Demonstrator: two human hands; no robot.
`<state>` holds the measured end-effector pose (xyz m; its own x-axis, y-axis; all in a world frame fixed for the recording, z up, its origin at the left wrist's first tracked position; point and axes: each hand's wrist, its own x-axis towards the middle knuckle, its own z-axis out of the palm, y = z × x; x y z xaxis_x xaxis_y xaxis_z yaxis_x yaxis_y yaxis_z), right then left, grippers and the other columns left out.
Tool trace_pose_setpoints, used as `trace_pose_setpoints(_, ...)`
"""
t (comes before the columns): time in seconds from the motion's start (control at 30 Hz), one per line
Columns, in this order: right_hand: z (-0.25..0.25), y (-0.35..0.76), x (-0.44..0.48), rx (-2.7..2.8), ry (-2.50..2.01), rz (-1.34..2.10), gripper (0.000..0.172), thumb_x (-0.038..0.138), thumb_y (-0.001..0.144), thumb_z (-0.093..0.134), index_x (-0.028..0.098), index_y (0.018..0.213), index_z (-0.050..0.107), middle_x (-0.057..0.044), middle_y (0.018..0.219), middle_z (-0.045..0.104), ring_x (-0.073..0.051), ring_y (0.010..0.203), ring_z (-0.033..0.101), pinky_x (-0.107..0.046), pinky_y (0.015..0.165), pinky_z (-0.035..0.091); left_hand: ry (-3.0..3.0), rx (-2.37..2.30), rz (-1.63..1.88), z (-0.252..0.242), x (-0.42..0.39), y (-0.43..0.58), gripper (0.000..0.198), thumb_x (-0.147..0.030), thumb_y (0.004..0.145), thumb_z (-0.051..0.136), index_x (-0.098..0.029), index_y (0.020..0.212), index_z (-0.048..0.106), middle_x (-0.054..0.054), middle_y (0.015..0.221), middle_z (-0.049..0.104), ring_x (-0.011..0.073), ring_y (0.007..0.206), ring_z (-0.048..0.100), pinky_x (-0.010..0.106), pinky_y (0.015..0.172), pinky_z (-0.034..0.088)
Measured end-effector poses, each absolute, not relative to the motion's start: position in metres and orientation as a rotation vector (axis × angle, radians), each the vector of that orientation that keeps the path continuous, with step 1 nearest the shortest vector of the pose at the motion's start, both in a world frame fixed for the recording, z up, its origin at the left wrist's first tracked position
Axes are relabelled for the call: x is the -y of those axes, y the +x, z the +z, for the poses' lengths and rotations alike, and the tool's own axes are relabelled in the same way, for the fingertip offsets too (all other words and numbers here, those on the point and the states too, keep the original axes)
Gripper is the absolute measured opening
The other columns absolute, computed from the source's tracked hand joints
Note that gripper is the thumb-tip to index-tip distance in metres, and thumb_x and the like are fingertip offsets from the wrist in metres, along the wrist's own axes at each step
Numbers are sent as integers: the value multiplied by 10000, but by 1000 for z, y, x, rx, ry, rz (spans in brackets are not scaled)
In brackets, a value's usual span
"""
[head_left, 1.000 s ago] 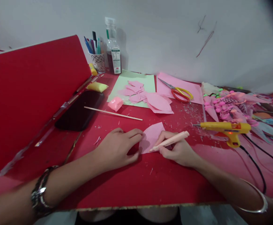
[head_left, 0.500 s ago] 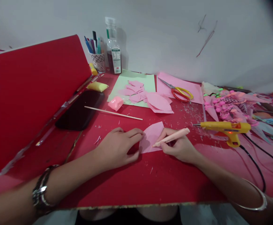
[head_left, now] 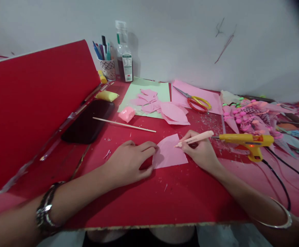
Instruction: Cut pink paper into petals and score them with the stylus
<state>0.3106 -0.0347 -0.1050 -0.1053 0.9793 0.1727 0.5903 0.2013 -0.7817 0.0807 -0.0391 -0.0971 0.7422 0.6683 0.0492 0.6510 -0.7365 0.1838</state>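
A pink paper piece [head_left: 168, 152] with a curved upper left edge lies flat on the red tabletop. My left hand [head_left: 131, 161] rests at its left side, fingers bent and apart, fingertips touching that edge. Pinched in my right hand [head_left: 202, 151] is a pale peach marker [head_left: 198, 138], its tip at the paper's upper right part; whether it touches the sheet I cannot tell. Behind the paper lie pink petal-shaped cutouts [head_left: 175, 112] and more pink scraps [head_left: 148, 99] on a light green sheet [head_left: 128, 99].
A yellow glue gun [head_left: 249, 139] with a lit red light lies just right of my right hand. Beyond are scissors [head_left: 198, 103], a wooden stick [head_left: 125, 123], a dark phone-like slab [head_left: 89, 121], a bottle [head_left: 125, 61] and a pen cup [head_left: 107, 68]. A red board [head_left: 36, 109] slopes at left.
My right hand and the marker have moved up and to the right, uncovering the paper's lower right corner. My left hand stays in place.
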Motion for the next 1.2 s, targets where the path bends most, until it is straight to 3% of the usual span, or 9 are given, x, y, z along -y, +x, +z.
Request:
trace_pose_setpoints(0.4, -105, 317, 32, 1677, -1494, 573, 71, 164, 713, 516, 177, 649, 488, 18, 575, 536, -108, 520, 508, -218, 479, 381, 2805, -1069, 188, -97, 39, 80, 300, -292, 792, 411, -223, 1073, 494, 20, 1214, 526, 184, 863, 593, 337, 727, 413)
trace_pose_setpoints(0.7, -101, 305, 51, 1950, -1198, 1185, 55, 135, 696, 518, 176, 660, 519, -5, 640, 601, -118, 585, 552, -217, 509, 418, 2795, -1059, 211, -97, 38, 81, 270, -277, 788, 418, -221, 1030, 521, 17, 1200, 537, 181, 859, 593, 334, 715, 413)
trace_pose_setpoints(1.2, -101, 308, 46, 1950, -1297, 1075, 56, 142, 694, 526, 177, 653, 540, 13, 610, 573, -101, 542, 494, -202, 480, 378, 2804, -1068, 212, -97, 39, 81, 264, -281, 794, 413, -225, 1023, 531, 17, 1197, 536, 176, 852, 599, 329, 714, 425)
